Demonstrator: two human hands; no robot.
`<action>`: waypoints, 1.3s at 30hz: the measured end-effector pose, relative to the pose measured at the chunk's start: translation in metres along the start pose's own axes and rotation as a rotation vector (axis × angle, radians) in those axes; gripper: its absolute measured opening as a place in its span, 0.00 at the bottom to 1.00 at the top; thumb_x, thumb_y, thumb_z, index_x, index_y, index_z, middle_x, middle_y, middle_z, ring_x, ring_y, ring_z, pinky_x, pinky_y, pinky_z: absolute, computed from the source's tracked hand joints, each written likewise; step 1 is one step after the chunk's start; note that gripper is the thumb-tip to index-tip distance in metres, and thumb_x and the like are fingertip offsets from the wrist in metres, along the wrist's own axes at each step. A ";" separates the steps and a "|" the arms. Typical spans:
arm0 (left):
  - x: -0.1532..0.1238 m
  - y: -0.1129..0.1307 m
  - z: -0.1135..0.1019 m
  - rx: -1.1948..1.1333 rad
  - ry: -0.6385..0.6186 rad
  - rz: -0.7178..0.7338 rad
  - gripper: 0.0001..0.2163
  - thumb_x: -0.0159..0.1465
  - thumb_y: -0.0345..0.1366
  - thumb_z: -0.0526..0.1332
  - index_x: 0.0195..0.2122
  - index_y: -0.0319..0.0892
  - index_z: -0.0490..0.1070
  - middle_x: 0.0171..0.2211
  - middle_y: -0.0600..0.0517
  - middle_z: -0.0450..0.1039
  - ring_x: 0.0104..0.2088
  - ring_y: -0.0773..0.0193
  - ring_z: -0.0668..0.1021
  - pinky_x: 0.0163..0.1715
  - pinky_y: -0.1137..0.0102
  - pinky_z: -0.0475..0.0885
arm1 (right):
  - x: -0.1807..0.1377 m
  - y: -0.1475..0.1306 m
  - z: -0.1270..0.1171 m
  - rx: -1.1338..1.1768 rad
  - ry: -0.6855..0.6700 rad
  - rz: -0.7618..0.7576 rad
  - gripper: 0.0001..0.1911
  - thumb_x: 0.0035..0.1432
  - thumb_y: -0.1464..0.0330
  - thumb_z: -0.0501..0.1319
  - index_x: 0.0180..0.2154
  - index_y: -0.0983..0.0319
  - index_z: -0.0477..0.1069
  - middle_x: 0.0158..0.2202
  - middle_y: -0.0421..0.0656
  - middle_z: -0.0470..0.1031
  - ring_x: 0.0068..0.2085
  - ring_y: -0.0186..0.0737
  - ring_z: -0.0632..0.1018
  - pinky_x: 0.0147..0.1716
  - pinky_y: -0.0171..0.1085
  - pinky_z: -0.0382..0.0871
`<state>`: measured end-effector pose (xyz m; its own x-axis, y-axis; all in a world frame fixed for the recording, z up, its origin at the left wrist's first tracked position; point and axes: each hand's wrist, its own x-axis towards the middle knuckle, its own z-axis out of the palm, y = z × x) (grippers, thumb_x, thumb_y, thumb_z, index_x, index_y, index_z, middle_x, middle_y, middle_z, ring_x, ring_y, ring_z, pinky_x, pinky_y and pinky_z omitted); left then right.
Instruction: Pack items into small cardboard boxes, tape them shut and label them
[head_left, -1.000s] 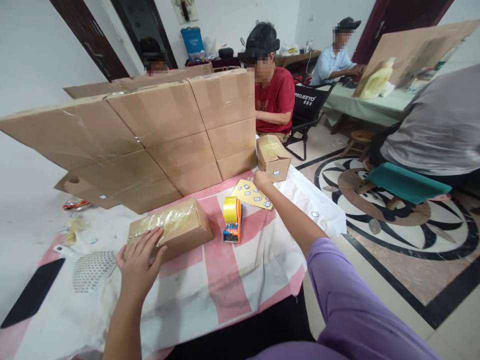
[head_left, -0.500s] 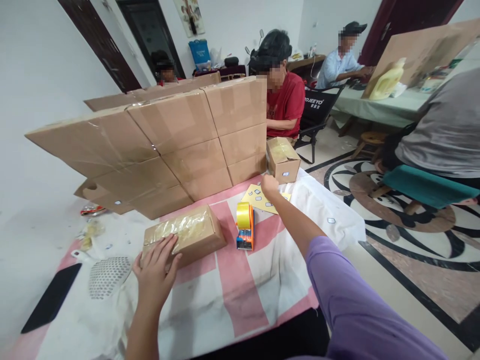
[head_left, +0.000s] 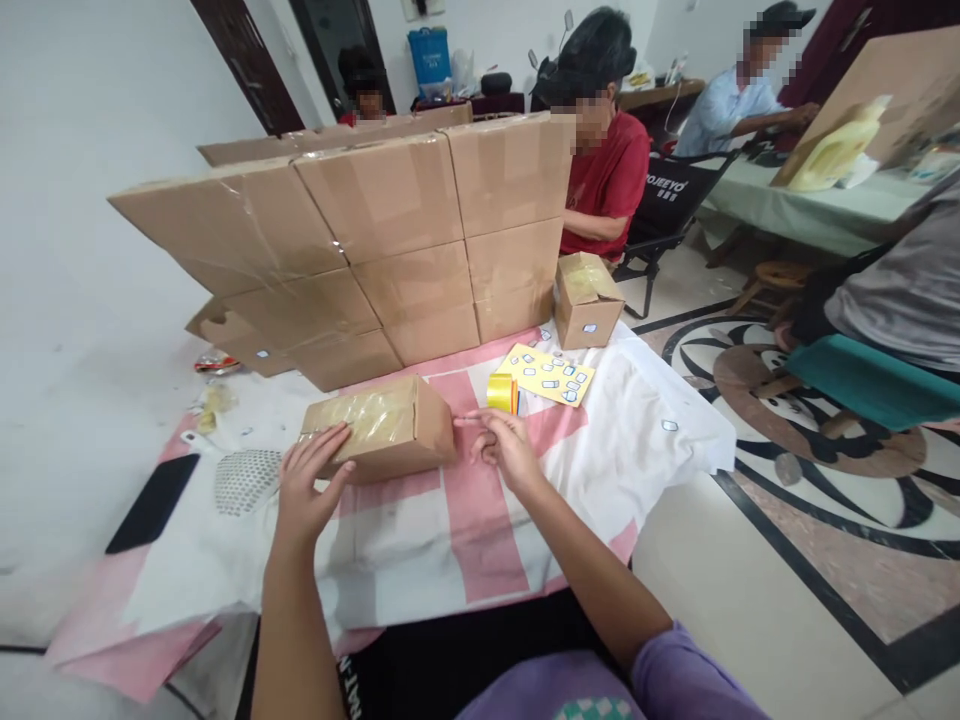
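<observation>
The person wears a purple short-sleeved fabric top (head_left: 529, 692) with a green-and-white checkered print (head_left: 596, 709) on its front, and black cloth bottoms (head_left: 465, 640) bearing white capital lettering (head_left: 349, 690). The left hand (head_left: 311, 480) and right hand (head_left: 510, 450) are bare.

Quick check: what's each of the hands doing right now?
Left hand: open, resting on the taped box, not gripping it.
Right hand: partly curled, a finger extended to the box's end; whether it holds anything can't be told.
</observation>
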<state>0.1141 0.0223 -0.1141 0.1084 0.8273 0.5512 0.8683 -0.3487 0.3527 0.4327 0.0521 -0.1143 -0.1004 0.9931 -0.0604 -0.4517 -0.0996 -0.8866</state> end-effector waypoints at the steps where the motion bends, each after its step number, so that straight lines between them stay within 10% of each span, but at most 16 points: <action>1: -0.001 -0.003 -0.002 -0.034 -0.001 -0.004 0.19 0.71 0.48 0.58 0.58 0.48 0.74 0.61 0.44 0.76 0.64 0.50 0.74 0.67 0.50 0.61 | -0.005 0.008 0.009 0.058 -0.008 0.051 0.21 0.54 0.48 0.63 0.35 0.60 0.77 0.36 0.48 0.85 0.17 0.33 0.72 0.15 0.32 0.45; 17: -0.014 -0.009 -0.005 -0.077 0.023 -0.001 0.20 0.70 0.49 0.59 0.59 0.46 0.74 0.61 0.43 0.75 0.66 0.50 0.73 0.69 0.49 0.61 | 0.012 0.051 0.044 0.160 0.217 0.017 0.15 0.40 0.56 0.72 0.27 0.60 0.81 0.20 0.36 0.72 0.24 0.32 0.64 0.25 0.34 0.54; 39: 0.001 0.021 0.012 0.023 -0.038 0.002 0.18 0.69 0.48 0.57 0.55 0.49 0.77 0.59 0.48 0.78 0.62 0.50 0.75 0.68 0.51 0.56 | 0.022 0.089 0.036 -0.100 0.384 -0.172 0.12 0.52 0.56 0.63 0.34 0.56 0.70 0.31 0.40 0.75 0.36 0.41 0.76 0.39 0.39 0.71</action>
<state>0.1379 0.0213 -0.1146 0.1278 0.8429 0.5227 0.8788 -0.3406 0.3342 0.3586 0.0629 -0.1777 0.3142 0.9476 -0.0574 -0.3428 0.0569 -0.9377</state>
